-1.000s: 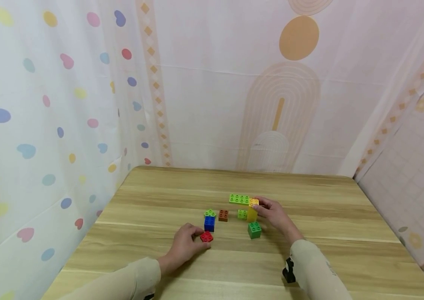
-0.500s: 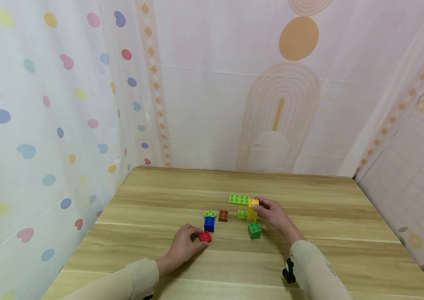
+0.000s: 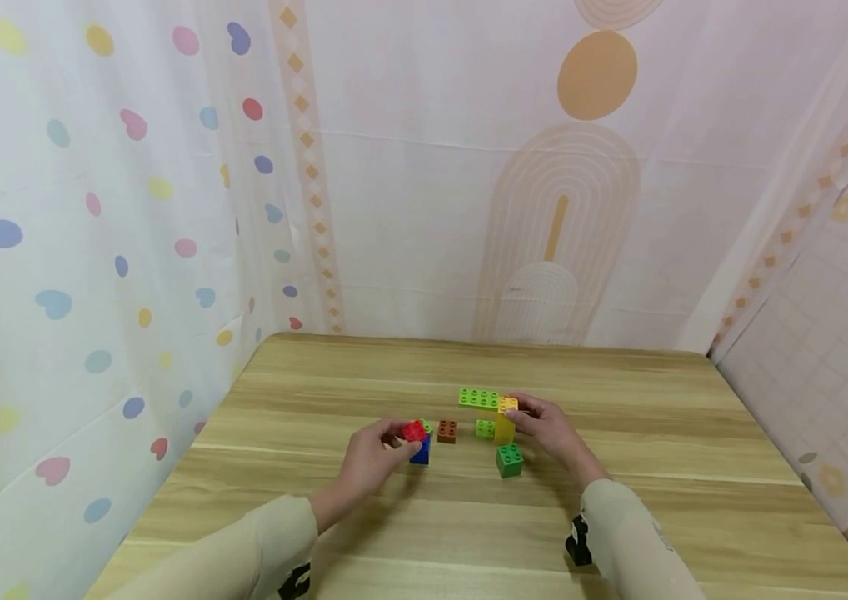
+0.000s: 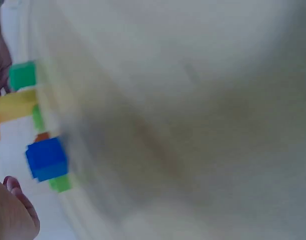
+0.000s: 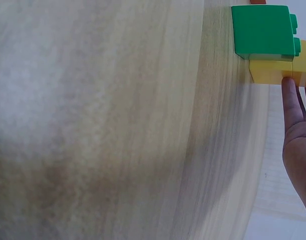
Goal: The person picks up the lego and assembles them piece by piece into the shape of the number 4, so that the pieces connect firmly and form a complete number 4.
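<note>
Red and studded: pinched a red brick [image 3: 415, 431] between thumb and fingers of the left hand [image 3: 368, 460], clear of the surface [image 3: 334, 383] and just above a blue brick [image 3: 421, 455], apart from it in the left wrist view. Pinched likewise, in the fingers of the right hand [image 3: 553, 430], the upper part of an upright yellow tower [image 3: 503, 428], thumb to one side, fingers to the other.

Seemed, from these holds, to be at the placing of red over blue, contact not yet made. Called, by that reading, for squaring the red brick to the blue studs and a straight push down, with the tower held steady beneath its lime plate [image 3: 479, 398], jutting out to the left.

Noted farther out a light green brick [image 3: 485, 429] just beside the tower's foot, a dark green brick [image 3: 510, 460] in front, a brown brick [image 3: 447, 431] between blue and tower, and a lime piece [image 3: 427, 427] partly hidden behind red and blue. Could not tell its full shape.

Saw wood grain across the whole surface, blurred in the left wrist view. Found hanging cloth beyond: a dotted curtain [image 3: 34, 400] leftward, a pale arch-printed curtain [image 3: 424, 192] behind.
</note>
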Tool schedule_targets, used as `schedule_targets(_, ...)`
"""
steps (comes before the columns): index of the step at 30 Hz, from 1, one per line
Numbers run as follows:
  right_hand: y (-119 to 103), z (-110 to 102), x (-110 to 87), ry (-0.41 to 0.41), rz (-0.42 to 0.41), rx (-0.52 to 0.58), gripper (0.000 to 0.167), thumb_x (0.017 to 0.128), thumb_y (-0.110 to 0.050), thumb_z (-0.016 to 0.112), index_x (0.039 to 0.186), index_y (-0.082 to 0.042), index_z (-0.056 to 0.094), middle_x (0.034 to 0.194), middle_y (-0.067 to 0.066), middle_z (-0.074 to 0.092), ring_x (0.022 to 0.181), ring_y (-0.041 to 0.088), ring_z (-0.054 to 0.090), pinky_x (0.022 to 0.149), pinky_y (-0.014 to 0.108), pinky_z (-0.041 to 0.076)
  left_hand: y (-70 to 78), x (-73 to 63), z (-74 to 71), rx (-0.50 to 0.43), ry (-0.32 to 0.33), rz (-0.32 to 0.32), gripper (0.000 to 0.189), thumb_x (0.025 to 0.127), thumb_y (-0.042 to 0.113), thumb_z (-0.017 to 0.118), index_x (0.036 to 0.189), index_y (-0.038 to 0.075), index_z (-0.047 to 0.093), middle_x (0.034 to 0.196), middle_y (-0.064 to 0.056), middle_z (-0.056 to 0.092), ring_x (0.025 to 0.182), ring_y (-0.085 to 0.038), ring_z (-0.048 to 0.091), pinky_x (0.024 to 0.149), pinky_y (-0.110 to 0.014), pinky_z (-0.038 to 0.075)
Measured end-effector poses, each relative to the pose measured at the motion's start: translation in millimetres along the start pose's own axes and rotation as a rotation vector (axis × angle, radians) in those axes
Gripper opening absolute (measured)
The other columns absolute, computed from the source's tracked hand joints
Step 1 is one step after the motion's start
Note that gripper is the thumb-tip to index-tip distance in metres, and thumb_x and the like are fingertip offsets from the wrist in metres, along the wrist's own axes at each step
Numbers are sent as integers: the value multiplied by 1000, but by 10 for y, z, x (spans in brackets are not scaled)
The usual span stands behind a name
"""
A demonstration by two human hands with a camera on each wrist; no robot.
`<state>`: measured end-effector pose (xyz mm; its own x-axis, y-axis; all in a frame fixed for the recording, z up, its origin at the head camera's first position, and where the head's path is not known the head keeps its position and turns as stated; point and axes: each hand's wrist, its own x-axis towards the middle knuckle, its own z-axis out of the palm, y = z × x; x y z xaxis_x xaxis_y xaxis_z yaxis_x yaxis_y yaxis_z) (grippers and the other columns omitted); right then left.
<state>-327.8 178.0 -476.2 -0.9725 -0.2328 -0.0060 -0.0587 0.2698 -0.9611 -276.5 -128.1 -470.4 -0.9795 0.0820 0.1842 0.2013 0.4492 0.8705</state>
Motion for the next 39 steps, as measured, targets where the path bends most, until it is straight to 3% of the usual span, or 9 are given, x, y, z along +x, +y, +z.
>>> schedule_targets(9, 2, -4, -3, -15, -21, 4, 49, 101, -24, 60, 143, -1, 50, 128, 15, 59, 115, 24, 57, 97, 45, 48, 125, 355, 14, -108, -78, -107, 35, 89, 14, 76, 122, 4, 67, 98, -4, 69, 87, -17, 62, 74, -32, 53)
schedule_targets(20, 11, 2, 12, -5, 2, 17, 52, 99, -26, 62, 143, -2, 50, 128, 15, 59, 115, 24, 57, 96, 44, 49, 115, 624, 149, -185, -200, -219, 47, 91, 20, 75, 133, 5, 61, 110, -8, 65, 96, -20, 62, 85, -37, 53)
schedule_targets(29, 7, 6, 4, -17, 7, 4, 54, 100, -26, 62, 146, -2, 48, 130, 15, 57, 116, 25, 56, 98, 43, 48, 86, 778, 288, -223, -285, -247, 44, 93, 10, 70, 134, 1, 57, 108, -10, 70, 91, -21, 68, 82, -36, 55)
schedule_targets(39, 13, 7, -1, -9, 4, -5, 52, 100, -27, 61, 145, -3, 49, 131, 15, 58, 115, 24, 56, 97, 42, 48, 118, 824, 399, -295, -343, -268, 46, 92, 8, 71, 135, 3, 57, 108, -9, 69, 94, -19, 66, 84, -35, 54)
